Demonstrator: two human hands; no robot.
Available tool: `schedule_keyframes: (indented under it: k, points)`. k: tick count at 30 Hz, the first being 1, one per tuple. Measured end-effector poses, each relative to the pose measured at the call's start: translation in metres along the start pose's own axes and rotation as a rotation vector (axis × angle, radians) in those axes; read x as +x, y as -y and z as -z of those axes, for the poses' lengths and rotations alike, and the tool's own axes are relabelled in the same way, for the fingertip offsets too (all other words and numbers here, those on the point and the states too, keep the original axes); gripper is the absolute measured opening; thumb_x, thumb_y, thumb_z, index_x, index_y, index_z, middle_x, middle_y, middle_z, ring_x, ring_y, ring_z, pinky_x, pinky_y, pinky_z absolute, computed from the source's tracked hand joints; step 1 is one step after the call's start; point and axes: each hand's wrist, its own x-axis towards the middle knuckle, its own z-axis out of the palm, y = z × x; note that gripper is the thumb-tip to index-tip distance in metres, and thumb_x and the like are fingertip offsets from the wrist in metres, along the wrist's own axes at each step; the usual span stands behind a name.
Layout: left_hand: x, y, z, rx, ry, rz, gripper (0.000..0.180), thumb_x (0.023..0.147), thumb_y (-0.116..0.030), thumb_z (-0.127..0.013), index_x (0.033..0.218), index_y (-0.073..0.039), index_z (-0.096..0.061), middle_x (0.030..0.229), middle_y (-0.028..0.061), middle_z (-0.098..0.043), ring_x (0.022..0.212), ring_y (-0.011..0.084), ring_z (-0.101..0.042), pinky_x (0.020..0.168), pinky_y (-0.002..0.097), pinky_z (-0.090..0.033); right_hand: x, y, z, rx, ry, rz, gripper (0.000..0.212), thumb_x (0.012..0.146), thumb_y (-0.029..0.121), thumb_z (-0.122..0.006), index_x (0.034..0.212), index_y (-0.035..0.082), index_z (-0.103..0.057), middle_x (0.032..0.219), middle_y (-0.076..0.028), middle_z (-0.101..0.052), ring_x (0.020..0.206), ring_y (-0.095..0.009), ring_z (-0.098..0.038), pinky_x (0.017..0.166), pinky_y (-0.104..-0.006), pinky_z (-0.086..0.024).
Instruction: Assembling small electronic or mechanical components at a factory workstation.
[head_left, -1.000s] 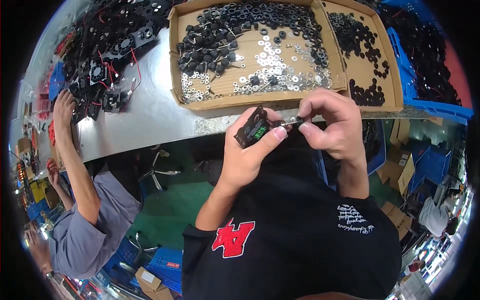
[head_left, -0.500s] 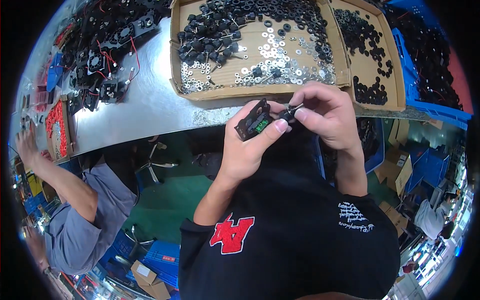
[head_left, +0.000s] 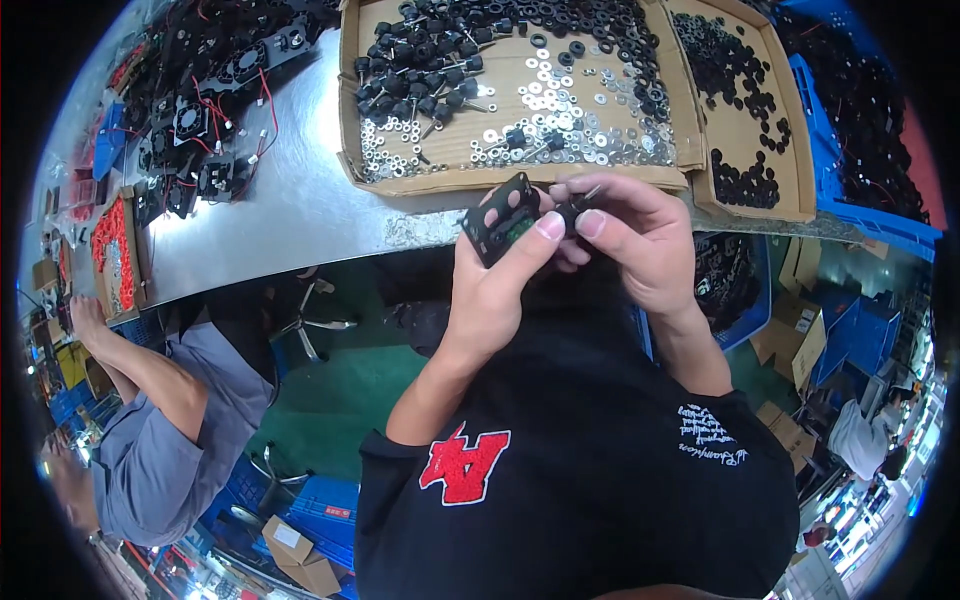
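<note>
Thumbs [head_left: 546, 230] angled inward, left hand [head_left: 488, 300] grips bracket [head_left: 502, 214], right hand [head_left: 652, 252] black knob [head_left: 568, 213].

Head cam (L of worn pr., wide fisheye): we look steeply down from head ht., over the black shirt [head_left: 590, 450], w/ metal bench [head_left: 290, 220] beyond, up top. L hand [head_left: 487, 300] & R hand [head_left: 648, 245] are close, approx. mid-frame.

At the centre, two bare hands are seen, by which one black bracket [head_left: 498, 230] and one black knob [head_left: 568, 213] are held. Two cardboard trays [head_left: 480, 182] are seen, upper middle and upper right; their washers [head_left: 602, 141] cannot be counted. One grey-clad co-worker [head_left: 165, 450] is seen at left.
</note>
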Motion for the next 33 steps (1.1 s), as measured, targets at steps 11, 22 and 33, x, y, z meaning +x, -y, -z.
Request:
schedule_keyframes:
  k: [11,22,33]
  points:
    - [-0.005,0.005,0.006,-0.452,0.091,0.281,0.043,0.073,-0.011,-0.048,0.115,-0.002,-0.044,0.091,0.0078,-0.048,0.07,0.0141,-0.045,0.058,0.0258,-0.036,-0.001,0.018,-0.012,-0.329,0.001,0.122,0.025,0.089,-0.005,-0.057,0.114,-0.008,-0.063,0.108,-0.011,-0.056,0.084,-0.017,-0.066,0.069,-0.0257,-0.059]
    - [-0.004,-0.007,-0.002,0.37,0.043,0.123,0.05,0.077,-0.015,-0.051,0.121,0.003,-0.04,0.097,0.0099,-0.055,0.083,0.0148,-0.052,0.075,0.0287,-0.045,0.004,0.026,-0.023,-0.526,-0.064,-0.05,0.029,0.079,-0.005,-0.067,0.105,0.0,-0.055,0.097,-0.004,-0.061,0.081,-0.006,-0.059,0.071,-0.018,-0.048]
    - [0.0,-0.002,-0.004,0.663,0.005,0.03,0.043,0.078,-0.01,-0.049,0.117,0.005,-0.04,0.1,0.0239,-0.056,0.087,0.0316,-0.058,0.078,0.0401,-0.048,0.002,0.014,-0.011,-0.505,-0.094,0.055,0.022,0.079,-0.007,-0.07,0.099,-0.003,-0.062,0.096,-0.009,-0.066,0.083,-0.011,-0.064,0.074,-0.0237,-0.052]
